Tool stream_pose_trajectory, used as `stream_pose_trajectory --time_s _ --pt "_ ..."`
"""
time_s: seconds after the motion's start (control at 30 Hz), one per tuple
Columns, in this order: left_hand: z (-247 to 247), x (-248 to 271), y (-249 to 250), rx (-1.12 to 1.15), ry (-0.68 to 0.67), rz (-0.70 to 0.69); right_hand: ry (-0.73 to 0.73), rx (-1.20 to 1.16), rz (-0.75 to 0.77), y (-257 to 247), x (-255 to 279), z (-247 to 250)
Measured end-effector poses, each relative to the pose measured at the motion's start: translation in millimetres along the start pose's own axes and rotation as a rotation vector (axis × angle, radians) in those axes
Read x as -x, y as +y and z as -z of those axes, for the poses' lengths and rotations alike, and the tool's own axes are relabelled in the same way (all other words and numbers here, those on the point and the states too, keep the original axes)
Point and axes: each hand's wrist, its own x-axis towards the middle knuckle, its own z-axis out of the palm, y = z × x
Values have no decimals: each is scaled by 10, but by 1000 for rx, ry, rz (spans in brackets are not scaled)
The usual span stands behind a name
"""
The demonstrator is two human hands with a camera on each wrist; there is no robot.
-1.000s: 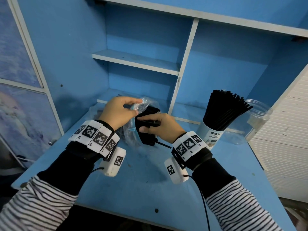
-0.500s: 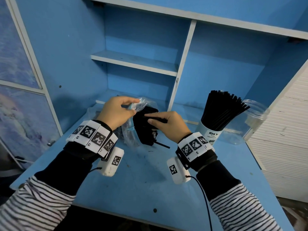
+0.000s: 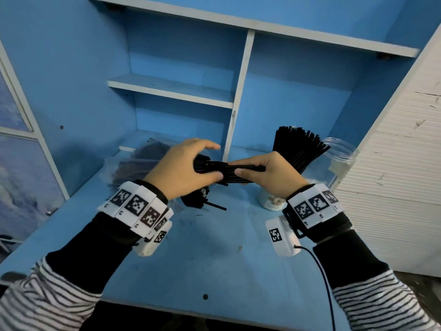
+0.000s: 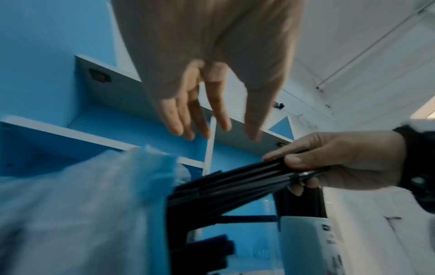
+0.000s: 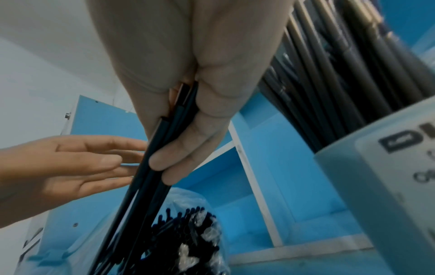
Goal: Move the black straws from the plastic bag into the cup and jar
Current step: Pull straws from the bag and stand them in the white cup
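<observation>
Several black straws gripped by right hand.

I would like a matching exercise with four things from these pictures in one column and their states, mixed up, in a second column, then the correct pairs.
Things
1. right hand
2. left hand
3. cup
4. jar

States
A. clear, no straws seen inside
B. grips a bundle of straws
C. full of upright black straws
D. fingers straight, holding nothing

Pairs: 1-B, 2-D, 3-C, 4-A
</observation>
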Motion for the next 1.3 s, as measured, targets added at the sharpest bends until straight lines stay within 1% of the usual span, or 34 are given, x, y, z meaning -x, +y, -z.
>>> stream_pose_trajectory --time_s 0.03,0.1,0.17,0.3,0.4,0.47,0.57,0.7,0.8,0.87,0.93,1.0,1.1,1.23,1.3 --pt "-61 -18 49 -37 -77 -15 -3 29 8 -19 13 52" --pt "-206 -90 94 -119 -157 -41 4 71 20 -71 51 156" --pt "-337 -180 121 -151 -176 -38 11 80 26 -123 97 253" --pt "-508 -332 182 -150 -140 38 13 113 40 -177 181 389" --pt "-564 -366 236 -59 -127 51 52 112 58 -236 228 476" --pt "-577 -376 265 8 -121 40 119 91 74 -300 243 523" --pt "-592 -384 374 110 -124 41 253 116 166 -392 228 556" --pt "-637 -433 587 302 -97 51 382 29 288 -571 195 540" --pt "-675 -466 673 394 -123 61 478 2 369 -679 136 530" --pt "-719 -457 678 381 -147 48 462 51 356 -679 89 515" --pt "-756 -427 656 310 -161 39 398 138 301 -636 66 477" --pt "-777 -413 615 305 -173 55 363 228 267 -564 68 427" --pt "-783 -385 628 440 -183 83 372 235 250 -512 97 392" --pt "-871 -355 717 598 -190 124 461 179 338 -512 117 396" --pt "-946 -338 747 668 -200 141 490 188 356 -491 130 381"
